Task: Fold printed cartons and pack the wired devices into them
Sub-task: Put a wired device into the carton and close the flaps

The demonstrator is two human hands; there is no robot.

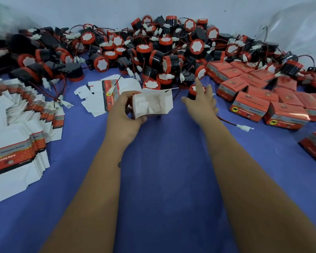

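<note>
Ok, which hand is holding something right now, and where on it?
The left hand grips the folded open carton by its closed end, opening up. The right hand holds nothing, fingers spread reaching over a wired device.

open white carton [151, 103], red-black device [196, 92] beside.

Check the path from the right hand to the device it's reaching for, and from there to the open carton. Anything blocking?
Nothing visible blocks either. The right hand is already at the device, fingers spread over it. The open carton, held by the left hand, sits just beside it across bare blue cloth.
</note>
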